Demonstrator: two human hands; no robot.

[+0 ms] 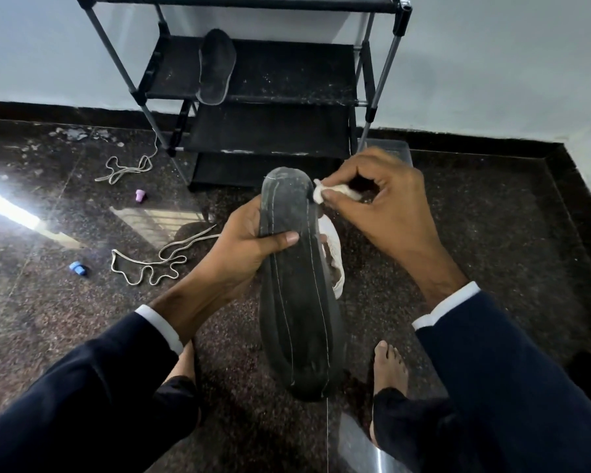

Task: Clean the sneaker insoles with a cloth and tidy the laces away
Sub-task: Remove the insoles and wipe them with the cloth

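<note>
My left hand (249, 244) grips a dark grey insole (299, 302) around its upper part, thumb across the front, and holds it lengthwise above the floor. My right hand (382, 206) pinches a small white cloth (335, 192) against the insole's far right edge. A white sneaker (335, 264) shows partly behind the insole. A second dark insole (215, 68) lies on the rack's middle shelf. Two pale laces lie loose on the floor, one lace (151, 264) near my left arm and another lace (127, 169) by the rack's left leg.
A black shoe rack (270, 131) stands against the white wall straight ahead. A small purple object (139, 195) and a blue one (78, 269) lie on the speckled floor at left. My bare feet (389, 367) stand below the insole. A clear box (389, 148) sits beside the rack.
</note>
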